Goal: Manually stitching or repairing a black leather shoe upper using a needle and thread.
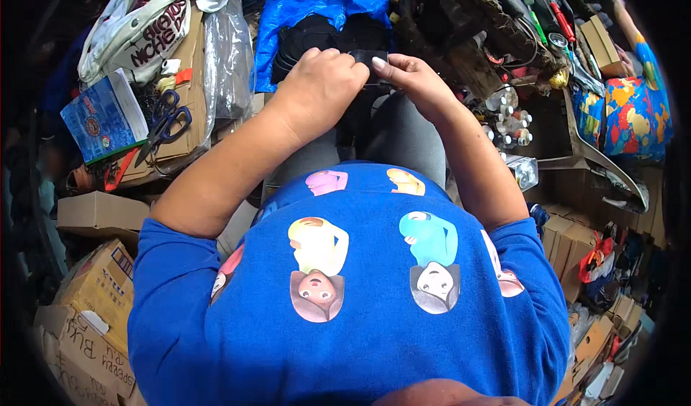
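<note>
Both my hands are above my lap, at the near edge of an open blue plastic bag (273,17) holding dark, rounded pieces (306,37). Between them stretches a thin, flat black piece (370,56); its exact kind I cannot make out. My left hand (325,80) is closed, knuckles up, gripping the left end of the piece. On the other end, my right hand (416,80) pinches with its thumb laid along the top. The fingertips of my left hand are hidden under the fist.
At the left, scissors (167,114) with dark handles lie beside a blue booklet (104,118) on cardboard. A printed white bag (144,39) rests behind them. Small clear bottles (512,125) stand right of my knees. Cardboard boxes (101,211) are stacked lower left.
</note>
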The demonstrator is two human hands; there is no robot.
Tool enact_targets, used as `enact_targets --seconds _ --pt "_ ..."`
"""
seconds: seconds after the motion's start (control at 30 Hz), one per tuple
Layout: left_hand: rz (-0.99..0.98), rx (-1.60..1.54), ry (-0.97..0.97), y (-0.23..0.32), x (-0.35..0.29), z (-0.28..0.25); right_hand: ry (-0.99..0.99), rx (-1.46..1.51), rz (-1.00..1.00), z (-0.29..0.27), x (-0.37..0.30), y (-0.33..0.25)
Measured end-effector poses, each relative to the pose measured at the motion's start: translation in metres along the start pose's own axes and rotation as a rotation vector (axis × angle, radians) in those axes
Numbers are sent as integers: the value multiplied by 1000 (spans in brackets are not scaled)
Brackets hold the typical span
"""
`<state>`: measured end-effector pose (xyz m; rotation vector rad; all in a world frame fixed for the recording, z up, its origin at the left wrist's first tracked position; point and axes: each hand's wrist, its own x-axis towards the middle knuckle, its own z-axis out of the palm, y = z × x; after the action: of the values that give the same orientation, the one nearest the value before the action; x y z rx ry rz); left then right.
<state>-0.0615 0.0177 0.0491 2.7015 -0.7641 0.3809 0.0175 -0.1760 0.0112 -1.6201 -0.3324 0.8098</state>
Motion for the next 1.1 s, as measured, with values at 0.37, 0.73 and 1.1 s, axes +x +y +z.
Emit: enact_targets --seconds 0.37,0.73,1.1 --pt "54 77 -272 -23 -20 -36 -37 41 -59 8 5 11" --pt "-71 168 -253 4 -4 -12 3 -189 18 12 6 7" --pt "-493 -368 -118 -55 -79 -131 6 -38 -18 -20 0 19"
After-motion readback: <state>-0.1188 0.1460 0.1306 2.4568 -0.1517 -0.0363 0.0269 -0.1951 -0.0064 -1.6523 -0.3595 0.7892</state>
